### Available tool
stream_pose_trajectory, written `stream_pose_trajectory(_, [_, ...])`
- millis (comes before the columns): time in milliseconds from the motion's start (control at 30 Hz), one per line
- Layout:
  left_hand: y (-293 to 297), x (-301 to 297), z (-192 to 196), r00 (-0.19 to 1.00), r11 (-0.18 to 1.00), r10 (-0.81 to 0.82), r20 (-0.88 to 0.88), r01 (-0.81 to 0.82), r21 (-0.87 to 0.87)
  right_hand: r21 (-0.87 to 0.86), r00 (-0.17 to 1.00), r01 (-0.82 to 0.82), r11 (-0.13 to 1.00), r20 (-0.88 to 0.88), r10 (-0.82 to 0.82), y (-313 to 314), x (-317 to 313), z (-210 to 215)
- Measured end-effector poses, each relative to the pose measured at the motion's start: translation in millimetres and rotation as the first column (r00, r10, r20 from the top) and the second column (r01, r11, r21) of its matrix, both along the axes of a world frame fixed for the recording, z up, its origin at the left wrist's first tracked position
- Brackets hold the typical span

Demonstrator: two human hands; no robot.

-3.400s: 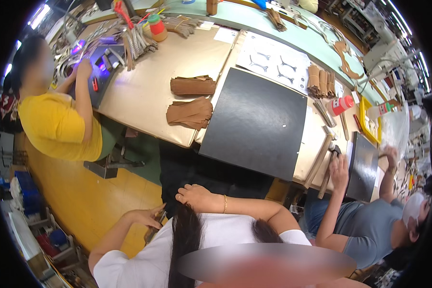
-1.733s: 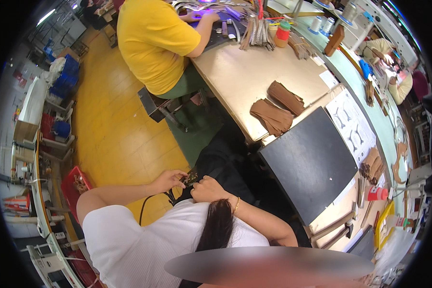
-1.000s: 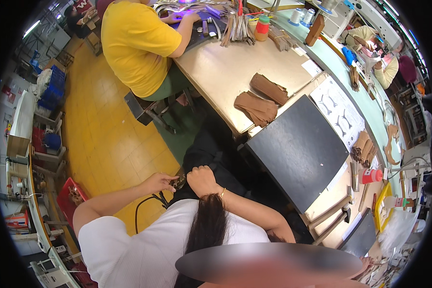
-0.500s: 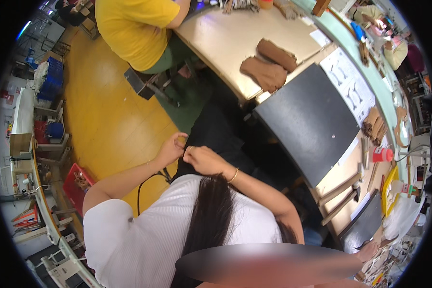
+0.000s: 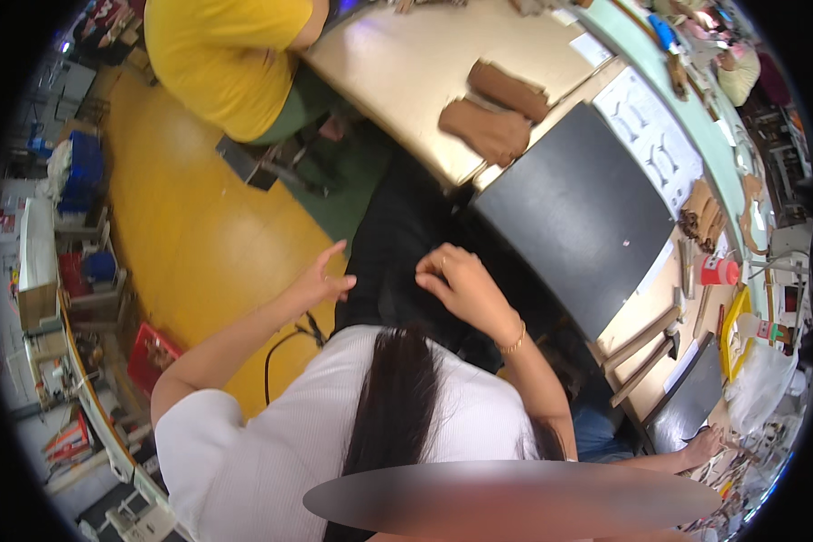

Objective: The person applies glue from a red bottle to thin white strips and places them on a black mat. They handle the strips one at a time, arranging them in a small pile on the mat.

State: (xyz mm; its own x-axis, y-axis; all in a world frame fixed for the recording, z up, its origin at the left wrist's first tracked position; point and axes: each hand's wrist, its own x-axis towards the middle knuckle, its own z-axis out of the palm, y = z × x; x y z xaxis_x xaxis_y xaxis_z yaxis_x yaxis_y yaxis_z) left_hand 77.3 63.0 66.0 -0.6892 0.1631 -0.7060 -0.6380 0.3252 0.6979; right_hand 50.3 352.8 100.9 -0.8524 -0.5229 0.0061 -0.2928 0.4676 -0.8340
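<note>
Above my lap, my left hand [image 5: 323, 280] is open, with its thumb and fingers spread and nothing between them. My right hand [image 5: 465, 287] hovers over the dark clothing on my lap [image 5: 388, 244], to the right of the left one. Its fingers are loosely curled, with a gap to the thumb, and I see nothing in it. Right of that hand lies a black board [image 5: 574, 217] on the workbench [image 5: 370, 68], with a small pale scrap [image 5: 627, 242] on it. Beyond the board sit brown leather-like pieces [image 5: 488, 126].
Hammers [image 5: 646, 370], a red-and-white bottle [image 5: 718, 269] and a printed sheet [image 5: 650, 140] lie along the bench. A person in a yellow shirt [image 5: 226, 63] sits ahead. On the left stands a red crate [image 5: 149, 357]. Another person's hand [image 5: 703, 445] is at the lower right.
My hands were close together over my lap, fingers pinched. Now they have parted: the right hand has moved rightward, and the left hand's fingers have spread.
</note>
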Motion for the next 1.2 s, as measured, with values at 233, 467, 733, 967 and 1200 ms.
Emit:
stream_pose_trajectory(233, [46.0, -107.5, 76.2, 0.603, 0.566, -0.794, -0.070, 0.693, -0.446, -0.044, 0.985, 0.128, 0.991, 0.123, -0.122, 41.9, -8.8, 14.7])
stream_pose_trajectory(467, [187.2, -137.0, 244.2, 0.486, 0.340, 0.233, -0.843, 0.771, 0.538, -0.113, 0.941, 0.290, 0.950, 0.214, -0.262, 63.9, -27.9, 36.2])
stream_pose_trajectory(733, [265.7, -161.4, 248.8, 0.467, -0.293, 0.498, -0.730, 0.884, 0.365, -0.112, 0.926, 0.363, 0.925, 0.153, -0.345, 69.9, -33.3, 39.0])
stream_pose_trajectory(967, [243.1, -152.0, 256.7, 0.636, -0.102, 0.454, -0.624, 0.733, 0.673, -0.128, 0.944, 0.319, 0.939, 0.124, -0.304, 71.4, -38.7, 23.3])
stream_pose_trajectory(1200, [260.7, -148.5, 271.4, 0.742, -0.128, 0.419, -0.524, 0.619, 0.775, -0.129, 0.946, 0.322, 0.938, 0.082, -0.314, 69.5, -37.4, 20.1])
